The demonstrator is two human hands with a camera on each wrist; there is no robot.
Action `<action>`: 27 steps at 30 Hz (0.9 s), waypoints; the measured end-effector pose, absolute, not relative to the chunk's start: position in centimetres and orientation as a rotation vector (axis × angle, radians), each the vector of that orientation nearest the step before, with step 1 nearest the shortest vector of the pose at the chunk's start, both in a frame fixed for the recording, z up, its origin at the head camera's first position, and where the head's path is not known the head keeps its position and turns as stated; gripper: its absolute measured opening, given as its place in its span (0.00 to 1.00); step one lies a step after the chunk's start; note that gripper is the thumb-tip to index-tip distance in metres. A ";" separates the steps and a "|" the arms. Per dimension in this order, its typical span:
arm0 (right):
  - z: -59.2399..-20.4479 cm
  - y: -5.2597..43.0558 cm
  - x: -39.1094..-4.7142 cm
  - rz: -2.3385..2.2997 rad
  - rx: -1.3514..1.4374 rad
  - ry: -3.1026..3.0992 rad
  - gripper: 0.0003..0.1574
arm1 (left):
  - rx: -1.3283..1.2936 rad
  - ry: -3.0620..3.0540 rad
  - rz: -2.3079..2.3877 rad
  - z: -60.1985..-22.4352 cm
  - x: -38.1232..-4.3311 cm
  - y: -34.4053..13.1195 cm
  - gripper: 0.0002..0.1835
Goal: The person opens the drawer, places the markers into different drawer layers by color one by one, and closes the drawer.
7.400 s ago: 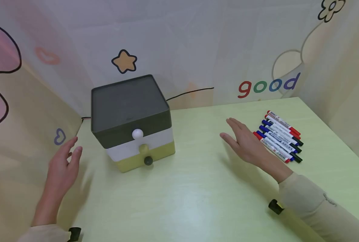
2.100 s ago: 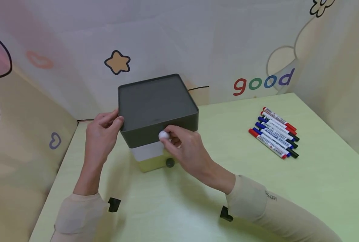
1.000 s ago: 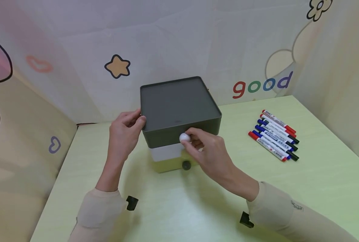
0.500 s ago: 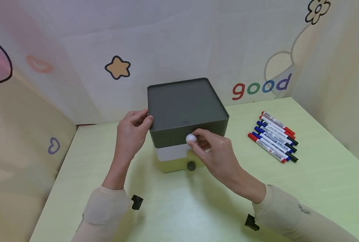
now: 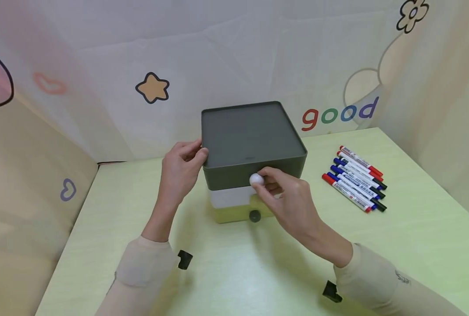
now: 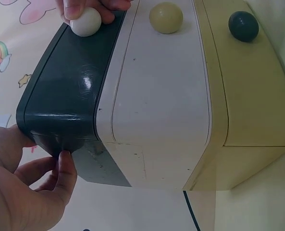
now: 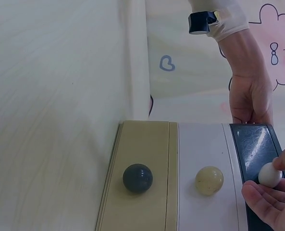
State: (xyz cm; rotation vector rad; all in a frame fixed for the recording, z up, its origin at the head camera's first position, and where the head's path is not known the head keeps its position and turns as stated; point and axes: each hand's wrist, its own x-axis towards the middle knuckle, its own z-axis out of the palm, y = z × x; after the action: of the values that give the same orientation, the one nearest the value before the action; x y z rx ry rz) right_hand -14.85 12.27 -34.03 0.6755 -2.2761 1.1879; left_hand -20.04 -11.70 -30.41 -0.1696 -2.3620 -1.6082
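A small three-tier drawer box stands on the table, its dark green top tier over a white one and a yellow-green one. All its drawers look pushed in. My right hand pinches the white knob of the top drawer between thumb and fingers. At the box's left side, my left hand holds the top tier near its front corner. The left wrist view shows the curled fingers against the side of the dark tier. Below are a cream knob and a dark knob.
Several markers with red, blue and black caps lie in a row at the table's right. A printed cloth hangs behind and along both sides. The pale green table extends in front of the box.
Earlier both hands were off the box. They have since taken hold of it, and the box has shifted right along the table, slightly more in the last second. The markers stayed put.
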 end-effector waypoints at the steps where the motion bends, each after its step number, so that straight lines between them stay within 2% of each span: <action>1: -34.1 12.3 -14.9 1.185 0.673 -2.274 0.16 | -0.174 -2.360 -1.609 -30.4 -20.1 -11.6 0.21; 27: -34.0 12.6 -14.7 1.183 0.620 -2.297 0.18 | -0.148 -2.349 -1.644 -30.3 -20.6 -10.8 0.21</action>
State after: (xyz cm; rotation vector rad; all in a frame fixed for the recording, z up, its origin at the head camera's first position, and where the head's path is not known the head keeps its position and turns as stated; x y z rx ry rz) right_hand -14.74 12.65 -34.02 0.6195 -2.2965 1.1831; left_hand -20.59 -10.77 -30.30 -0.1484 -2.3493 -1.6442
